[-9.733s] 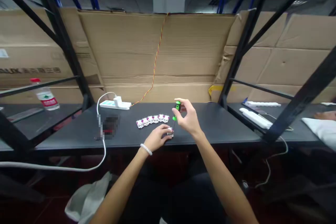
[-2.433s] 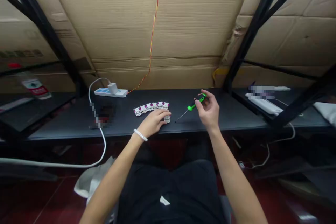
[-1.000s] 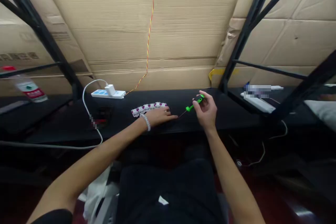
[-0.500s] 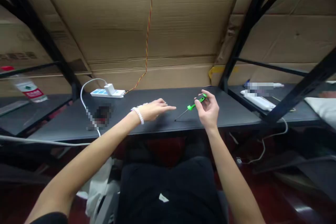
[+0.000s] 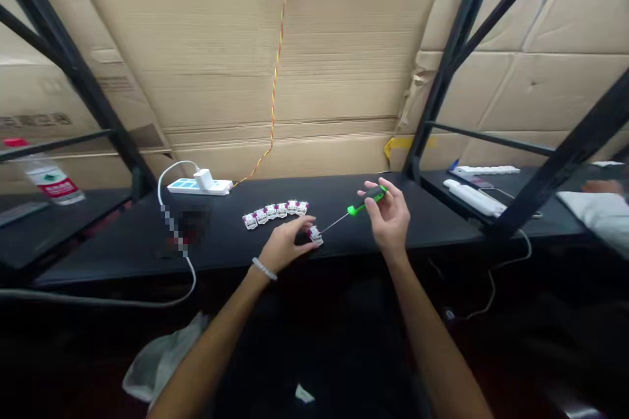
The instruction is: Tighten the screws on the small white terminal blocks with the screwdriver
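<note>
My left hand (image 5: pixel 285 243) rests on the black table (image 5: pixel 122 245) near its front edge, fingers pinched on a small white and purple block (image 5: pixel 315 235). My right hand (image 5: pixel 389 215) holds a green-handled screwdriver (image 5: pixel 364 200) slanted down to the left, its thin tip close to that block. Behind my left hand a curved row of several similar white and purple blocks (image 5: pixel 274 211) lies on the table.
A white power strip (image 5: pixel 199 185) with a plugged charger and white cable sits at the back left. A water bottle (image 5: pixel 46 175) stands on the left shelf. Black frame posts (image 5: pixel 437 98) flank the table. White power strips (image 5: pixel 472 196) lie on the right shelf. Cardboard lines the back.
My left hand reached out flat over the row of blocks, then drew back toward the front edge with one block pinched. The screwdriver tip now points at that block.
</note>
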A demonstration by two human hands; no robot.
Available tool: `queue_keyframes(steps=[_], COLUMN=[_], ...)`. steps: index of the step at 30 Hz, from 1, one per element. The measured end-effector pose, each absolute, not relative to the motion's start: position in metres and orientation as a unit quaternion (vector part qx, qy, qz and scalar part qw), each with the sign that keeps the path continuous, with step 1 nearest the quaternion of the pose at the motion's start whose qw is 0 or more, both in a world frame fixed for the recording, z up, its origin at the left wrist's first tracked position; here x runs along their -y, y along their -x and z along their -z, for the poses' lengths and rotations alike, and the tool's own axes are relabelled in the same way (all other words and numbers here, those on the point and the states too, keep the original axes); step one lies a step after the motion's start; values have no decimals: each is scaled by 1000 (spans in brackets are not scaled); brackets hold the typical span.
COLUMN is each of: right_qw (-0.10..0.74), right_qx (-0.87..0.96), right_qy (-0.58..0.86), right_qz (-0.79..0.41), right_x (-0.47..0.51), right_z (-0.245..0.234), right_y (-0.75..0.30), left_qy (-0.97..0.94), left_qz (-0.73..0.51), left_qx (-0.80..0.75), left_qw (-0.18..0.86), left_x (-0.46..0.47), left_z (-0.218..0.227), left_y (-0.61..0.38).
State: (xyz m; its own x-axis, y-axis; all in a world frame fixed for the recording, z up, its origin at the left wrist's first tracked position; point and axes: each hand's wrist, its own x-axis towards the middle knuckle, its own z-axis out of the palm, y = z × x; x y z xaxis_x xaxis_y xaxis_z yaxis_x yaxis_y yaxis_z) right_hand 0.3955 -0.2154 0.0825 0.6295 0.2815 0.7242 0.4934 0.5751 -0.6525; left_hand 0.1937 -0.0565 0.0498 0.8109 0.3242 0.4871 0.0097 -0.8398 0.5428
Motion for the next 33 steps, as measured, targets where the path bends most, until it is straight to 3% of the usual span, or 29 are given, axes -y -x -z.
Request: queue_keyframes(steps=[21, 28, 33], right_qw=[743, 642, 586], right_qx=[480, 600, 648], right_qy=[467, 476, 487], right_qz=[9, -40, 11], right_x=[194, 191, 177], right_z=[-89, -121, -140], right_y=[-376, -359, -339], left_qy=[-893, -900, -919], left_qz=[-287, -294, -289], left_qx=[-93, -80, -53], left_qw=[334, 312, 263], left_x=[61, 58, 54], left_z=[-46, -45, -41], left_y=[-188, -191, -194])
